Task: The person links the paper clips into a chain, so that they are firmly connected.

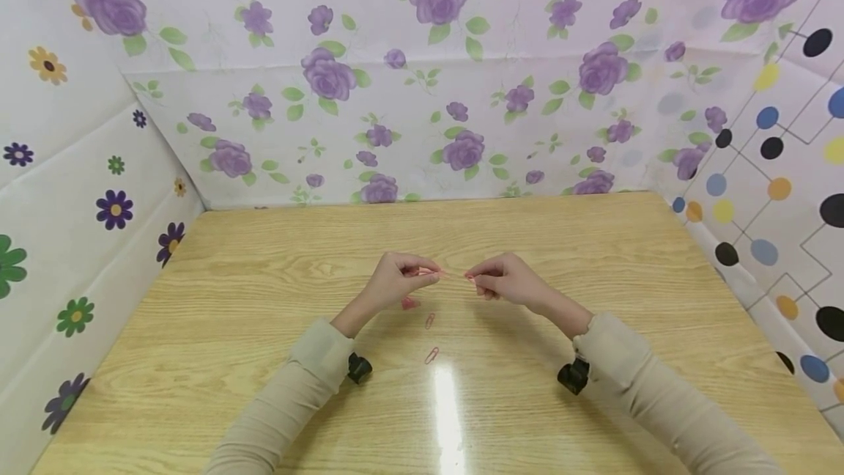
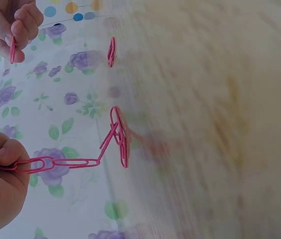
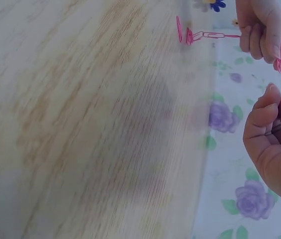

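Note:
My left hand (image 1: 395, 277) holds a chain of linked pink paper clips (image 2: 73, 163). One end of the chain sticks out past the thumb and fingertips. From the palm side the rest hangs down to a small heap (image 1: 409, 303) on the tabletop. Across from it, my right hand (image 1: 511, 281) pinches a single pink paper clip (image 2: 13, 50) between thumb and fingers. The two hands face each other above the table, fingertips a short gap apart. In the right wrist view the right hand's own fingers hide its clip, while a clip (image 3: 280, 59) shows at the left fingertips.
Two loose pink paper clips, an upper clip (image 1: 430, 321) and a lower clip (image 1: 431, 355), lie on the wooden table (image 1: 264, 358) below the hands. A flowered cloth (image 1: 395, 116) stands behind the table, with patterned cloths at both sides. Each wrist bears a small black camera (image 1: 574, 376).

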A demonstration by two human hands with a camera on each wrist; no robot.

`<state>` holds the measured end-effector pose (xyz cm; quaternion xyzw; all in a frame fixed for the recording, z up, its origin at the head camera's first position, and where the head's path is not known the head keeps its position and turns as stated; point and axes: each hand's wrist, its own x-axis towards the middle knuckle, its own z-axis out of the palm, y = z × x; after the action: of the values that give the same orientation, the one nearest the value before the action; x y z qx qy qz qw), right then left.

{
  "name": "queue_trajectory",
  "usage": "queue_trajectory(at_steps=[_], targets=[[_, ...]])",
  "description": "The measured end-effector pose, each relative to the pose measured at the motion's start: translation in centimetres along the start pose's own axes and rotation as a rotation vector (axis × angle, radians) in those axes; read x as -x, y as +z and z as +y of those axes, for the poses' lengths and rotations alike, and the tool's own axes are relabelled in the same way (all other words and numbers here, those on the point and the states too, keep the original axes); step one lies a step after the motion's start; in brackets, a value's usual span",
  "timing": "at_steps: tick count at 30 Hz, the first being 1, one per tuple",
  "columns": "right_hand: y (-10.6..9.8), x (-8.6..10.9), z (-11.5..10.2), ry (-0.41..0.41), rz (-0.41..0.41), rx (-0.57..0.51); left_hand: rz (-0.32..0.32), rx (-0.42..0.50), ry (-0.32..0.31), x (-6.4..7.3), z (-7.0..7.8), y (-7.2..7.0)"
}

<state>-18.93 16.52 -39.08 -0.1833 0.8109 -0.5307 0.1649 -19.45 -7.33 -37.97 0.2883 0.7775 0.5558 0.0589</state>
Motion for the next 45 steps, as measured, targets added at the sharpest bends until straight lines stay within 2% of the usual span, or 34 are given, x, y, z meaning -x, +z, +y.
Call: queue_trajectory(at_steps=[4,12,19,26,30,37,45], targets=[[0.0,-0.3,0.0,0.020,-0.024,-0.063,-0.004,0.006,-0.006,0.1,0.1,0.1],[0.4,-0.8,-0.5,0.029,-0.047,-0.087,-0.018,-0.006,0.007,0.1,0.1,0.2],[0.8,-1.0,-0.8,0.025,-0.094,-0.198,-0.010,0.001,0.038,0.1,0.2,0.2],[1.1,-1.4,-0.6,0.079,-0.077,-0.236,-0.006,-0.002,0.045,0.1,0.3,0.3],[1.3,-1.5,-0.6,0.080,-0.074,-0.244,-0.017,-0.004,0.030,0.1,0.4,0.4],[1.6,-1.7,-1.0,0.106,-0.053,-0.277,-0.031,-0.002,0.057,0.0,0.4,0.6],[1.8,-1.7,-1.2,0.124,-0.058,-0.310,-0.022,-0.025,0.037,0.0,0.5,0.6]])
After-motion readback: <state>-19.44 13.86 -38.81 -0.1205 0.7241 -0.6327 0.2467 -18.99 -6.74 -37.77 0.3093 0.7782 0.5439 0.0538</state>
